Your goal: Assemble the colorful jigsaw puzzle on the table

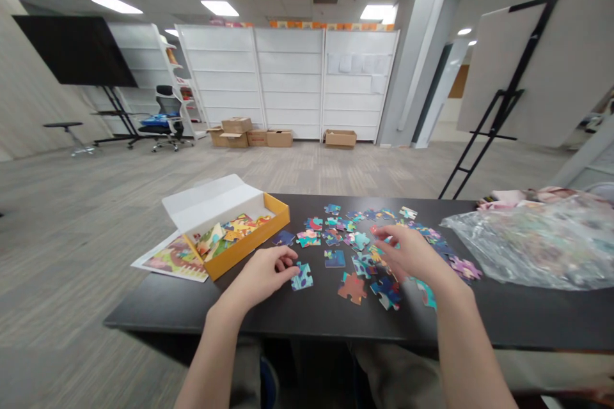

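Observation:
Many loose puzzle pieces lie on a black table point(192, 307). My left hand point(267, 273) is left of the pile, its thumb and fingertips at the edge of a teal piece point(302, 276); whether it grips the piece is unclear. Over the right part of the pile, my right hand point(405, 252) has its fingers apart, with pieces beneath and beside them and nothing visibly held. Between the hands lie a brownish-red piece point(352, 288), a dark blue piece point(334, 259) and a dark blue and red piece point(386, 293).
A yellow box point(249, 246) with more pieces inside stands at the left, beside a picture sheet point(175, 260). Clear plastic bags point(537, 246) lie at the right. Beyond the table are cardboard boxes point(279, 138) and a stand with a board point(532, 70).

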A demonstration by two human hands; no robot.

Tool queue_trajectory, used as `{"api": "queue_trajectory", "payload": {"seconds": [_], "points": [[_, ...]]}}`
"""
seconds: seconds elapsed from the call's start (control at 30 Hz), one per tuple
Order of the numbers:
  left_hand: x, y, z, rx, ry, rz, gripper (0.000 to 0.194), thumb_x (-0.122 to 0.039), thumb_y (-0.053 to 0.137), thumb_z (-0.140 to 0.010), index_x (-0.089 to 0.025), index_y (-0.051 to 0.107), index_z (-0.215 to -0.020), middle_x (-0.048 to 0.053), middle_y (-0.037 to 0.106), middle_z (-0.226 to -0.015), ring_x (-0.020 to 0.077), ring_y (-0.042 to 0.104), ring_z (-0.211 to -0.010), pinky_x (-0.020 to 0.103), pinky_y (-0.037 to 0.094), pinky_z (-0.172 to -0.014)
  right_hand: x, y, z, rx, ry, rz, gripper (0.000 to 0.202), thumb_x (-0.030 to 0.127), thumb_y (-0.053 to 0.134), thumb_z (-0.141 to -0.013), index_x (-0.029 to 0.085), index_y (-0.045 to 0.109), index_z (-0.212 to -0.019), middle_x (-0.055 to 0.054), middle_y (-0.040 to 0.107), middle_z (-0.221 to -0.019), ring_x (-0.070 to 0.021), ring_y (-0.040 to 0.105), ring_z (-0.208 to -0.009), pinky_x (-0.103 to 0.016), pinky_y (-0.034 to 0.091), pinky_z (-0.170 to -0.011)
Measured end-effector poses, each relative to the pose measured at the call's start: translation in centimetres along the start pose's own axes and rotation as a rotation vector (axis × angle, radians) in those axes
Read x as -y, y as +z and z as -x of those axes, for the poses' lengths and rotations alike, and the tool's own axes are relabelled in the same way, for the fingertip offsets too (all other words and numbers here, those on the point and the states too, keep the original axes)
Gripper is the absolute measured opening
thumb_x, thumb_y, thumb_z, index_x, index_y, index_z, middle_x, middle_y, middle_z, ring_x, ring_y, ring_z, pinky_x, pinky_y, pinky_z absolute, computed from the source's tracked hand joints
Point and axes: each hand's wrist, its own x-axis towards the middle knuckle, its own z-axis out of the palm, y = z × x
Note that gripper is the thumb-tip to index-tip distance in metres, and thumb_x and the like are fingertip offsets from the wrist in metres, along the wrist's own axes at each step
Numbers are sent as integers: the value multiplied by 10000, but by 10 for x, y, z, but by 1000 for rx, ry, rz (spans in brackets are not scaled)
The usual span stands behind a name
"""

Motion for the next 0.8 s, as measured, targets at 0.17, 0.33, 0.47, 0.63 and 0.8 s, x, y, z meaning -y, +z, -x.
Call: {"api": "queue_trajectory", "payload": {"seconds": [0.17, 0.33, 0.47, 0.63, 0.8], "points": [[-7, 6, 1, 12, 10, -63, 487, -508, 811, -658, -222, 727, -1043, 53, 715, -1001, 245, 645, -917, 322, 498, -808, -7, -12, 12, 137, 126, -4, 186, 302, 636, -812, 191, 729, -929, -70, 755, -886, -202, 667, -737, -290, 474, -670], [-10, 9, -2, 65, 16, -109, 456, -463, 825, -648, -216, 734, -1021, 51, 698, -986, 251, 635, -933, 343, 483, -838, -3, -1, 12, 258, 166, -44, 90, 228, 665, -770, 197, 709, -843, -37, 721, -750, -181, 654, -657, -258, 434, -583], [-12, 7, -2, 95, 25, -80, 420, -436, 831, -643, -231, 750, -1002, 44, 704, -976, 242, 632, -921, 325, 482, -821, 5, 14, 5, 226, 68, 15, 241, 264, 769, -691, 225, 745, -927, -53, 739, -885, -225, 677, -811, -266, 431, -629], [-12, 4, 0, 129, 34, -42, 416, -404, 839, -627, -248, 762, -1005, 42, 711, -1009, 241, 626, -938, 321, 480, -849, 12, 23, 2, 265, 67, 101, 285, 305, 822, -644, 217, 734, -900, -65, 724, -936, -237, 671, -851, -272, 429, -655], [-9, 3, 1, 149, 42, -28, 416, -391, 838, -642, -240, 759, -1022, 43, 703, -1023, 237, 619, -953, 320, 474, -865, 13, 25, 2, 234, 81, 140, 335, 290, 828, -624, 193, 711, -923, -89, 695, -1000, -246, 651, -887, -283, 433, -676]]}}
